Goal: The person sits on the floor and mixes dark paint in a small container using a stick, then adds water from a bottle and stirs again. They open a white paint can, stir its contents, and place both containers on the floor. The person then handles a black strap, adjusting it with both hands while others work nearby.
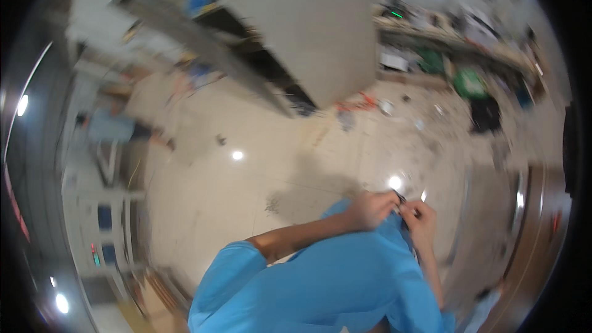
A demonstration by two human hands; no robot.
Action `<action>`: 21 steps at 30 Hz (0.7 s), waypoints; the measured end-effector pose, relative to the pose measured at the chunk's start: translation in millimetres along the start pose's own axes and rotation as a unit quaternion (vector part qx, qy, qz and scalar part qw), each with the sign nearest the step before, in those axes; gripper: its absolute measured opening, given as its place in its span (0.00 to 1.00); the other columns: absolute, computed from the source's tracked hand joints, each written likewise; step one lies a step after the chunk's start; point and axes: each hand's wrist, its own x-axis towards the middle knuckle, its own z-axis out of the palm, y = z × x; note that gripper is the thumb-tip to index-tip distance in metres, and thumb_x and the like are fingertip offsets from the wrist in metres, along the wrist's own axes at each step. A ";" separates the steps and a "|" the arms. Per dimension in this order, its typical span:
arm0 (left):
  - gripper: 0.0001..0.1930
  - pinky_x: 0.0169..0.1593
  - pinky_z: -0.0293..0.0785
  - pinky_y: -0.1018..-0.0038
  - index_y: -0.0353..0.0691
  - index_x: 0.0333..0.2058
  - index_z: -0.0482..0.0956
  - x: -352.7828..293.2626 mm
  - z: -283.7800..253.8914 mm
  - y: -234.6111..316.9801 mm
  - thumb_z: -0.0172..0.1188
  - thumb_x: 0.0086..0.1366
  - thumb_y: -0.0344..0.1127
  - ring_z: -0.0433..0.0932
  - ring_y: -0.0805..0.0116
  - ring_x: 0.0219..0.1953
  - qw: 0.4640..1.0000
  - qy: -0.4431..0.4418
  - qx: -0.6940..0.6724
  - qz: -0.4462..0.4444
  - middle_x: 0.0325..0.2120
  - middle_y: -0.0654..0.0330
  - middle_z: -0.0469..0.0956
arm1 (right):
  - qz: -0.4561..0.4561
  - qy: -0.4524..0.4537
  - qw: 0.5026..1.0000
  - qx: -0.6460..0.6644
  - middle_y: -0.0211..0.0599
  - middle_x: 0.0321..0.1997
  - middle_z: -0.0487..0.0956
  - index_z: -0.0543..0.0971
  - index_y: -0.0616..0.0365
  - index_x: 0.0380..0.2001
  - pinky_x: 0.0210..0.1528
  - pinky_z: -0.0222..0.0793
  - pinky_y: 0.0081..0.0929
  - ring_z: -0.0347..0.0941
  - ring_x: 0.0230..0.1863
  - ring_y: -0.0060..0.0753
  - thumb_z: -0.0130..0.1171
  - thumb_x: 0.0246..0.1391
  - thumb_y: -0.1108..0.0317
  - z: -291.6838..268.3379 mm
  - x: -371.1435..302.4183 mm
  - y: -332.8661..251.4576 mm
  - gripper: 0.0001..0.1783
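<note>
My left hand (373, 209) and my right hand (422, 223) meet in front of my blue top (333, 271), right of the picture's middle. Fingers of both hands are pinched round a small dark thing (401, 198), whose kind is too small and blurred to make out. The fingertips almost touch each other at it. My left forearm comes across from the left, bent at the elbow, and my right forearm rises from the lower edge.
A large grey panel (308, 24) with a dark slotted side stands ahead. Shelving (456, 40) with mixed goods lines the far right; a green bag (470, 83), a black bag (485, 115) and scattered litter lie near it. Another person (111, 126) is at the left.
</note>
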 end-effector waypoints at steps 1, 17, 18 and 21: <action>0.04 0.30 0.77 0.62 0.41 0.41 0.80 0.3 -4.2 -0.7 0.62 0.68 0.27 0.84 0.52 0.26 1.000 -0.001 -0.014 -0.026 0.25 0.53 0.83 | -0.023 -0.002 1.000 -0.020 0.29 0.28 0.83 0.85 0.65 0.35 0.28 0.70 0.19 0.75 0.28 0.16 0.66 0.63 0.74 3.6 9.2 -1.6 0.04; 0.01 0.32 0.76 0.56 0.40 0.37 0.80 -19.9 -23.9 -31.6 0.62 0.67 0.29 0.82 0.49 0.25 0.984 0.127 0.112 -0.054 0.23 0.53 0.81 | -0.026 -0.174 0.984 0.027 0.27 0.28 0.79 0.80 0.65 0.32 0.28 0.66 0.18 0.71 0.28 0.14 0.59 0.57 0.81 54.8 87.3 19.7 0.02; 0.01 0.32 0.76 0.56 0.40 0.37 0.80 -18.3 -23.3 -31.5 0.62 0.67 0.29 0.82 0.50 0.25 0.983 0.132 0.113 -0.054 0.23 0.54 0.81 | -0.024 -0.163 0.986 0.032 0.28 0.28 0.79 0.80 0.65 0.32 0.28 0.66 0.18 0.71 0.28 0.14 0.59 0.57 0.81 55.4 87.6 20.4 0.02; 0.01 0.30 0.75 0.58 0.41 0.37 0.80 -12.0 -21.6 -31.0 0.62 0.67 0.29 0.82 0.51 0.24 0.983 0.144 0.099 -0.057 0.22 0.55 0.81 | -0.026 -0.138 0.989 0.034 0.28 0.28 0.80 0.81 0.65 0.32 0.28 0.67 0.18 0.71 0.27 0.14 0.61 0.58 0.80 52.6 87.9 17.4 0.01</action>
